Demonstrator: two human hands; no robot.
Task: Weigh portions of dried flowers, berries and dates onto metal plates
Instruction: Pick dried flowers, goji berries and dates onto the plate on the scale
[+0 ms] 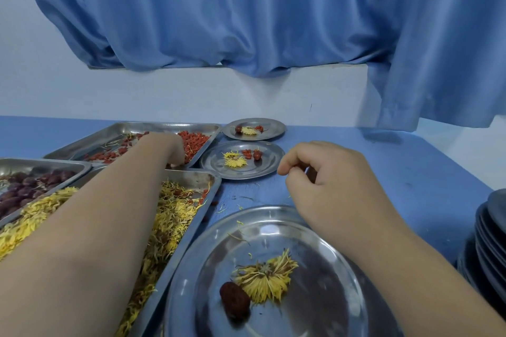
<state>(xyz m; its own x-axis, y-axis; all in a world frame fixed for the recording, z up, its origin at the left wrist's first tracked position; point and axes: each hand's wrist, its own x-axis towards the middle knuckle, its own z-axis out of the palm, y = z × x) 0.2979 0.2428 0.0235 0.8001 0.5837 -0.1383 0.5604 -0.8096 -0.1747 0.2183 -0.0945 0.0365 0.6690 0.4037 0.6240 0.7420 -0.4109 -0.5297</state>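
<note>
At far left edge of counter, metal date tray full of dark dates, cut off by frame. Just right and nearer, long flower tray heaped with yellow dried flowers, a few red berries mixed in at its far end. Behind both, toward back-left corner of counter, berry tray with red berries spread thin, some yellow strands among them. Left forearm stretched across flower tray. Left hand down in berry tray at its near rim, fingers bent onto berries, fingertips hidden. Grip there: cannot tell whether holding any. Stray berries and petals on bare counter just beside flower tray's right rim. Centre back, near wall: far plate carrying one flower, one date, a few berries. Just beside it, nearer: middle plate with same three kinds. Centre of near edge: near plate, large in view, bearing one flower head and one date, the two touching. Right hand over counter between middle plate and near plate, wrist above near plate's far rim, fingers curled in, thumb close to forefinger, grip narrow. Anything pinched too small to tell. At right edge of counter, stack of dark plates, partly out of frame. Behind counter, white wall, blue curtain hanging above.
</note>
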